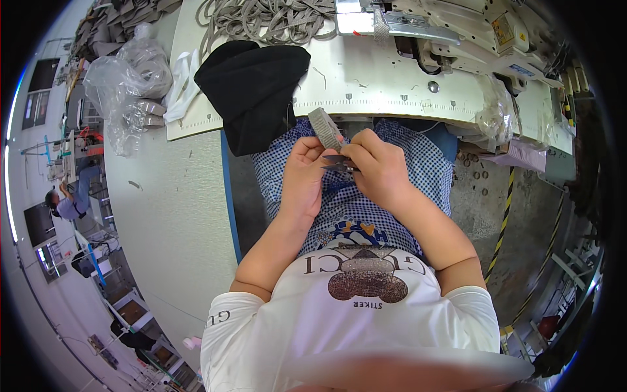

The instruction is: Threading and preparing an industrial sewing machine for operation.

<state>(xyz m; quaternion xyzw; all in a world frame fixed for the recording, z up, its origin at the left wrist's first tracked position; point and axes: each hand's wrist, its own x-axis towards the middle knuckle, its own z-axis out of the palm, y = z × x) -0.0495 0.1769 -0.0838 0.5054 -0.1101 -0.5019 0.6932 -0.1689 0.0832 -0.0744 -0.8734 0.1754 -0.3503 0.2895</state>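
Note:
Above my lap, my left hand (302, 179) is closed on a short loop of grey woven strap (324, 128), which sticks up past the fingers. Close against it, my right hand (380, 168) grips a pair of dark thread snips (336, 164). The blades point left, just below the strap and near my left fingers. My right fingertips also come close to the strap's lower end; whether they pinch it is hidden.
A black cloth (251, 85) hangs over the front edge of the white sewing table (372, 91). Behind it lies a heap of grey straps (261, 18). The sewing machine (457, 29) stands far right, clear plastic bags (127, 81) far left. Another person (72, 202) works in the background.

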